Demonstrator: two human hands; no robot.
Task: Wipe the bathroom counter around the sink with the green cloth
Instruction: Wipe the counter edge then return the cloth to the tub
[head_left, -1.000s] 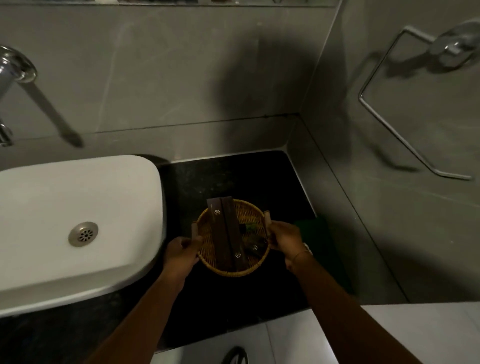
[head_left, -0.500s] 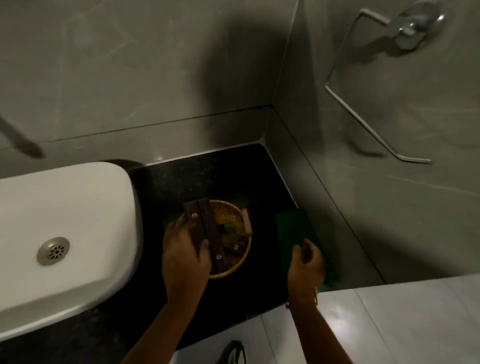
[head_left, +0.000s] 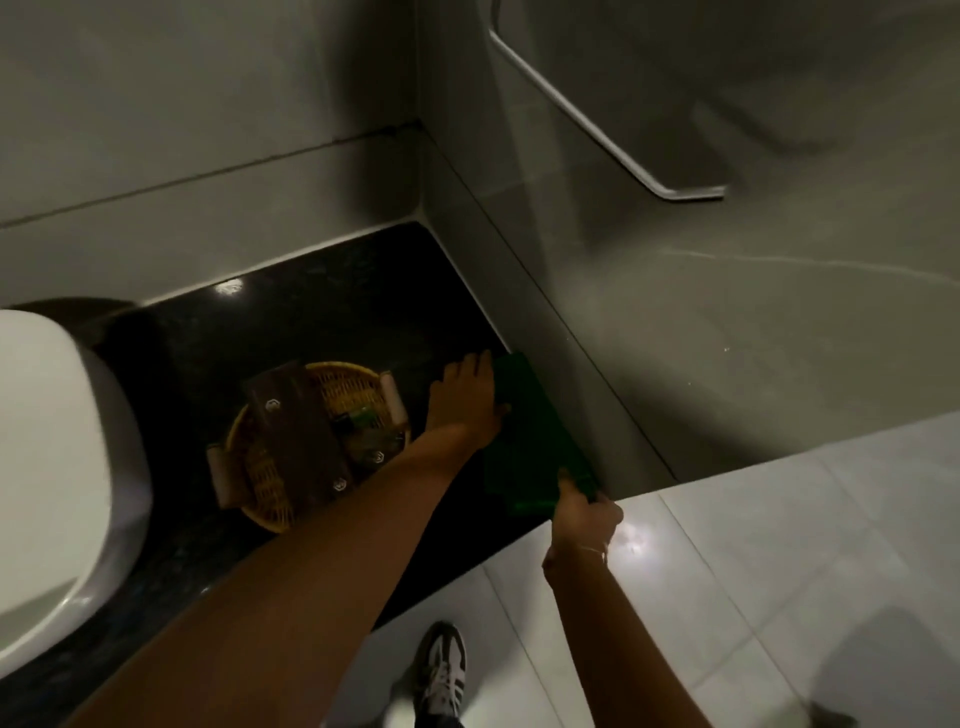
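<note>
The green cloth (head_left: 535, 441) lies flat on the black counter (head_left: 332, 317), against the right wall. My left hand (head_left: 465, 397) rests on the cloth's far left edge, fingers spread and pressing down. My right hand (head_left: 584, 512) pinches the cloth's near corner at the counter's front edge. The white sink (head_left: 47, 457) sits at the left, only its right part in view.
A round wicker basket (head_left: 311, 441) with dark wooden pieces and small items stands on the counter between sink and cloth. A metal towel rail (head_left: 597, 130) hangs on the right wall. Below the counter are pale floor tiles and my shoe (head_left: 441, 670).
Both hands let go of the basket. The left hand crossed right onto the cloth and the right hand took hold of its near corner. The view swung right.
</note>
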